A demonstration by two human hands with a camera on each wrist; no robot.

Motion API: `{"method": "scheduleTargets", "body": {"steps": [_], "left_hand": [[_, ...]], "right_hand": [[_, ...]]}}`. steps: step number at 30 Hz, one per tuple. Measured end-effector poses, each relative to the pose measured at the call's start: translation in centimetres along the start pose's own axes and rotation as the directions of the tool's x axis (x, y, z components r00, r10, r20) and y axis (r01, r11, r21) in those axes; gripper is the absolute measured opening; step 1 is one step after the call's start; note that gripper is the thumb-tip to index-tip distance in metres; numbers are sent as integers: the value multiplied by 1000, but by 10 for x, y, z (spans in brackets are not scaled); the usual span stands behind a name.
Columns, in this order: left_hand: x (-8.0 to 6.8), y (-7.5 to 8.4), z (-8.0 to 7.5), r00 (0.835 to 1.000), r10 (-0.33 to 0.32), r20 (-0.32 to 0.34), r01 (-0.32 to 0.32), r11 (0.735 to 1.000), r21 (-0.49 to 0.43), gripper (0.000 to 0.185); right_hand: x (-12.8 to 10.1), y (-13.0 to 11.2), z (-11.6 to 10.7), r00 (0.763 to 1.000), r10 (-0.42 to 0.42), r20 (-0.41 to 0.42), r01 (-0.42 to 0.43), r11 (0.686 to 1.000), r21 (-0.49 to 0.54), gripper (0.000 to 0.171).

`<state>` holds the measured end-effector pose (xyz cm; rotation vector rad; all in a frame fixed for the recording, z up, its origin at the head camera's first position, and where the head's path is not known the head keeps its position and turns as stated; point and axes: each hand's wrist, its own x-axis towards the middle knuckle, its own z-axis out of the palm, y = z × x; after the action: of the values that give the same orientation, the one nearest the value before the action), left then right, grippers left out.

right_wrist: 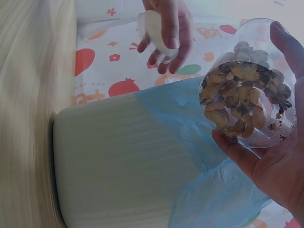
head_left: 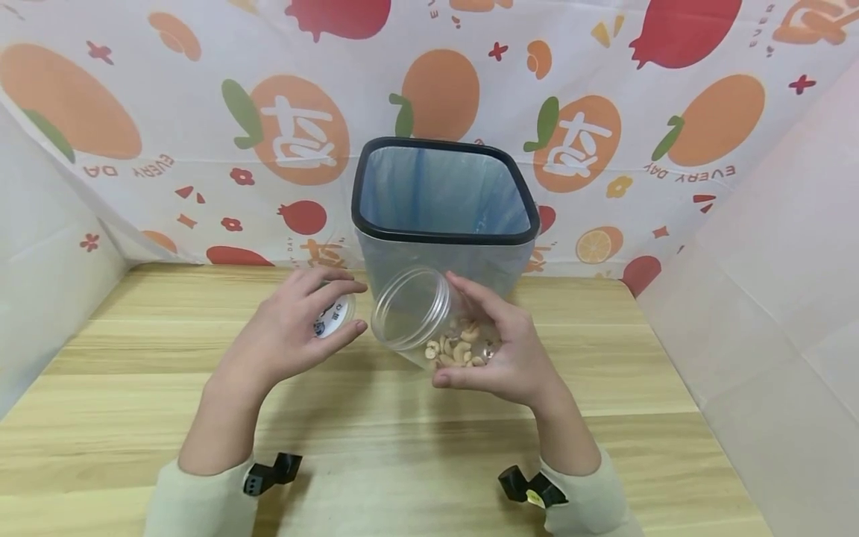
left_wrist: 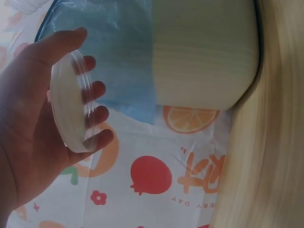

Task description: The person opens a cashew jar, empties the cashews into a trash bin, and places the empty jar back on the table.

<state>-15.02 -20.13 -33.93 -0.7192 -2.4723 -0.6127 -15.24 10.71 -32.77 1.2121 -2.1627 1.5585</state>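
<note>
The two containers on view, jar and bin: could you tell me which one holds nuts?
The clear jar in the right hand; the blue-lined bin behind looks empty.

The person wears a long-sleeved garment in a pale cream-green shade; both sleeves are pushed up so that the left sleeve (head_left: 201, 500) and the right sleeve (head_left: 590, 500) end in soft, rounded cuffs at mid-forearm. The fabric appears plain, without print or visible seams. The forearms and both hands are bare: the left hand (head_left: 295, 328) and the right hand (head_left: 510, 358) carry no rings, watch or gloves. A black plastic bracket (head_left: 271, 473) projects from under the left cuff; it has an angular, clip-like shape with small holes on its face. A matching black mount (head_left: 530, 488) sits at the right cuff and bears a small yellowish round label.
</note>
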Motion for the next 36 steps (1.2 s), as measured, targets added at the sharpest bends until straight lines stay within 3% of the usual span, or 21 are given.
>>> {"method": "scheduleTargets", "body": {"steps": [11,19,36], "left_hand": [[1,-3,6,997,-21,71,21,1000,1,42],[1,-5,11,985,-48,165,49,999,0,41],[-3,-11,16,967,-70,247,73,997,-5,40]], "right_hand": [[0,0,-5,1000,-10,-14,9,1000,-9,100],[-2,2,-5,1000,6,-15,-6,1000,-4,98],[0,-1,-7,1000,-6,-17,6,1000,-5,105]]}}
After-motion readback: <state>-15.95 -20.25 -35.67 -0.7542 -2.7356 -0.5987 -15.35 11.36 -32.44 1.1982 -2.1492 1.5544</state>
